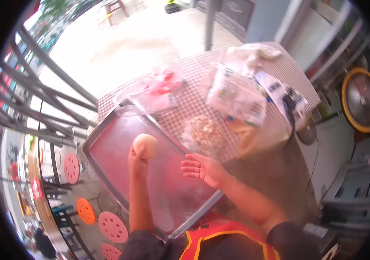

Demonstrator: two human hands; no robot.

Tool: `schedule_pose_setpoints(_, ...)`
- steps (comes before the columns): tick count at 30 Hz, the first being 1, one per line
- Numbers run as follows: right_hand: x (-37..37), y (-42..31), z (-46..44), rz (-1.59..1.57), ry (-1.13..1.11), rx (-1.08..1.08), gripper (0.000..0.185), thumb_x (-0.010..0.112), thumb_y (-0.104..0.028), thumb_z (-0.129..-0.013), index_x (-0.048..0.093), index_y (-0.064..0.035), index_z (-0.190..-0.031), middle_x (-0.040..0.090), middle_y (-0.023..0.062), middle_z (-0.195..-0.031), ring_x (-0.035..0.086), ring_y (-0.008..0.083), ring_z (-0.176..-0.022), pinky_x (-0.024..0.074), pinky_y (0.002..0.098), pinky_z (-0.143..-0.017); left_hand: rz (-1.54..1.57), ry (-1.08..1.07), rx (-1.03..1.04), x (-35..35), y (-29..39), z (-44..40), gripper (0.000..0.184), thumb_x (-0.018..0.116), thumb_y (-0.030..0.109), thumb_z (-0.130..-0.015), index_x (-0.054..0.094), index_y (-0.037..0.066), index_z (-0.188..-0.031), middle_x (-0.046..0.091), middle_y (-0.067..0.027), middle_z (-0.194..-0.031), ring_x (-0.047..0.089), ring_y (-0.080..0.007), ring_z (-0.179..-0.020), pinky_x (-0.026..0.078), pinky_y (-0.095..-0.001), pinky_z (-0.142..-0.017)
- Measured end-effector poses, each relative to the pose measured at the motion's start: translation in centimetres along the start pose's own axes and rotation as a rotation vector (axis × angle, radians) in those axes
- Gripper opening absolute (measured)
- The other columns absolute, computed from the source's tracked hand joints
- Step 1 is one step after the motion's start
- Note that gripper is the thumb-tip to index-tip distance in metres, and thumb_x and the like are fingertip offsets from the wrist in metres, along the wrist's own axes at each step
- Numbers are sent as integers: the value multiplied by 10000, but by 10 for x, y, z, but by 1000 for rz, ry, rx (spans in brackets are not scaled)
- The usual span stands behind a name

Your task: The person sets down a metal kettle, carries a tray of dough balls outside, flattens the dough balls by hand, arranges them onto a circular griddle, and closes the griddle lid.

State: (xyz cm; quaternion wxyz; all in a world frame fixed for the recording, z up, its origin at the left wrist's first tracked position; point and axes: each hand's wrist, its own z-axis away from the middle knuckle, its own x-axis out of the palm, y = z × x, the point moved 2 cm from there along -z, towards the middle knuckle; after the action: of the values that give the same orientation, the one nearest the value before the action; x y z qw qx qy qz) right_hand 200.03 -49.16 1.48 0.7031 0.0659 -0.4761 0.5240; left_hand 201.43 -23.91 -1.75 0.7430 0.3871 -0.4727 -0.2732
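My left hand is closed around a pale, round ball that looks like dough, holding it up above the large metal tray. The thumb lies across the near side of the ball. My right hand is over the tray's right edge, fingers stretched out and slightly apart, palm turned toward the ball, with nothing in it. A clear plastic bag of light brown, crumbly pieces lies on the checked cloth just beyond my right hand.
The checked tablecloth carries a red-and-clear plastic bag, printed plastic packages and a white cloth. Pink stools and an orange stool stand at left. A yellow-rimmed fan is at right.
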Motion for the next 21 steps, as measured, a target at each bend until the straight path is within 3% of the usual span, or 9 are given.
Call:
schedule_pose_setpoints(3,-4,-15,26,-264,-44,105,474,449,-403,-933,482,2,-1176,557,175,-1132,551,293,-1070,457,424,-918,-403,-232,124,81,-9,44,359,618,69,-812,537,16,-1157,606,-103,-1086,593,-215,-986,495,-343,-827)
schedule_pose_setpoints(5,-25,-25,81,-400,-150,7,499,435,-427,-933,474,2,-1184,557,168,-1143,544,292,-1090,451,430,-926,-809,-600,198,150,-31,85,338,623,57,-786,577,51,-1121,616,-87,-1083,585,-227,-1026,455,-375,-889)
schedule_pose_setpoints(8,-75,-28,154,-543,-380,-330,463,427,-385,-943,466,1,-1194,562,151,-1147,556,259,-1071,442,411,-940,-1033,-1326,919,244,-57,143,342,660,83,-744,602,84,-1081,610,-63,-1097,555,-263,-1085,375,-444,-973)
schedule_pose_setpoints(11,-144,-6,217,-554,-237,-575,404,453,-310,-939,463,-7,-1206,547,135,-1184,554,234,-1070,438,393,-948,-968,-1601,1102,301,-87,209,363,693,93,-700,610,98,-1054,598,-47,-1117,518,-294,-1126,288,-499,-1027)
schedule_pose_setpoints(12,-168,3,232,-557,-168,-672,392,464,-287,-932,461,-12,-1211,539,133,-1196,551,236,-1073,437,393,-949,-921,-1698,1053,319,-96,226,365,710,107,-695,610,98,-1046,589,-60,-1136,511,-278,-1142,268,-536,-1029)
schedule_pose_setpoints(15,-212,19,279,-547,32,-869,381,498,-235,-912,455,-24,-1226,519,126,-1229,541,241,-1088,436,394,-952,-726,-1769,882,344,-129,250,381,710,86,-692,607,104,-1059,583,-83,-1146,520,-279,-1125,315,-503,-1017)
schedule_pose_setpoints(17,-226,41,348,-600,174,-1079,393,521,-224,-898,452,-30,-1232,509,119,-1243,531,246,-1106,435,397,-954,-668,-1949,844,383,-157,284,364,703,73,-701,610,94,-1053,596,-100,-1119,546,-285,-1081,381,-457,-971)
schedule_pose_setpoints(18,-219,49,392,-796,223,-1142,399,531,-220,-889,453,-31,-1232,511,119,-1244,526,253,-1118,430,406,-959,-639,-2038,824,405,-174,302,356,699,67,-706,612,90,-1050,603,-108,-1106,559,-287,-1059,414,-434,-948)
schedule_pose_setpoints(21,-270,89,441,-875,375,-1370,404,536,-214,-885,448,-28,-1233,513,119,-1245,528,256,-1119,428,414,-963,-644,-2133,782,435,-211,330,316,679,46,-723,619,72,-1032,631,-125,-1018,598,-301,-956,483,-375,-837)
